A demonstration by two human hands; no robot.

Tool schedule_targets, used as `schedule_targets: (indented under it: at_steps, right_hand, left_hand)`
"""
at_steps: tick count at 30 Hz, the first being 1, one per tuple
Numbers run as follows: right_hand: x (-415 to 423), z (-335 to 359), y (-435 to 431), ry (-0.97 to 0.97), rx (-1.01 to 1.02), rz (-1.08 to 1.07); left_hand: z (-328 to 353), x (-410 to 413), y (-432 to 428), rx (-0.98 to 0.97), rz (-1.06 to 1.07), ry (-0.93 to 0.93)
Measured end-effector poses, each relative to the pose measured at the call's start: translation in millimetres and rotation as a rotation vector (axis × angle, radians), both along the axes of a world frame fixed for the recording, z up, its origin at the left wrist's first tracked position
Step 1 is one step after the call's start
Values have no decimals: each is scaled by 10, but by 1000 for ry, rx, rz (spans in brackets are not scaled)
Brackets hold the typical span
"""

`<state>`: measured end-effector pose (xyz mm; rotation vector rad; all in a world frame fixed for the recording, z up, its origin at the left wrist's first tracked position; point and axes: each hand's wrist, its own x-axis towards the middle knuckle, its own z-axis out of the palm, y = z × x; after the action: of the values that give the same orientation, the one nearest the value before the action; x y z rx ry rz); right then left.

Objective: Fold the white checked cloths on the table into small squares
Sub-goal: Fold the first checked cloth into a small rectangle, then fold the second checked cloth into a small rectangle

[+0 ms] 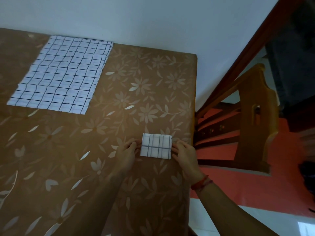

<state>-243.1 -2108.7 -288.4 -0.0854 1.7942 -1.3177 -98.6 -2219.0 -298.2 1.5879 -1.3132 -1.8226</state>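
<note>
- Folded cloth [156,145] looked finished; left hand [127,151] and right hand [184,151] touched its side edges, pinch or press unclear.
- Next, probably: reach for flat stack [63,74].

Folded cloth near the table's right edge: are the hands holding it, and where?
The left hand touches the folded cloth at its left edge, the right hand its right edge; a pinch or mere touch cannot be told.

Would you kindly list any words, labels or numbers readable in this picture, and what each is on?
No readable text anywhere.
The folded cloth between the left hand and right hand and the flat cloths carry only checks; the tablecloth only flowers; the chair bears no lettering.
</note>
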Motion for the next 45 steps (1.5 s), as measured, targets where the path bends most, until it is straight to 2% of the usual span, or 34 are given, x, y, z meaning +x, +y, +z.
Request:
schedule_targets:
  at_steps: [4, 11, 13, 17, 19, 25, 29, 32, 36, 45]
  right_hand:
    - [-3, -38, 14, 24, 40, 43]
    - [-16, 125, 83, 152, 73, 156]
    - [-21, 221, 103, 260, 70, 227]
    - [40, 312, 75, 449, 1, 452]
    - [101, 357, 20, 512, -10, 540]
    - [300, 556, -64, 712, -36, 752]
    - [395, 779, -129, 1030, -37, 967]
    - [481, 904, -164, 1136, -78, 1053]
    - [663, 1042, -170, 1173, -237, 1046]
    - [1212, 1398, -219, 1266, -444, 1194]
  left_hand:
    - [-32, 82, -27, -5, 30, -26]
    - [260, 251, 65, -226, -90, -161]
    - [429, 311, 145, -319, -183, -238]
    - [573, 513, 217, -520, -260, -277]
    - [612, 653, 251, -638, -293, -386]
    - [913, 1011, 421, -795, -267, -588]
    - [1091, 1318, 544, -910, -298, -750]
    - [1200, 1520, 642, -952, -256, -826]
    - [1316, 1678, 765, -975, -190, -928]
    - [1669, 2232, 1173, -969, 34, -1102]
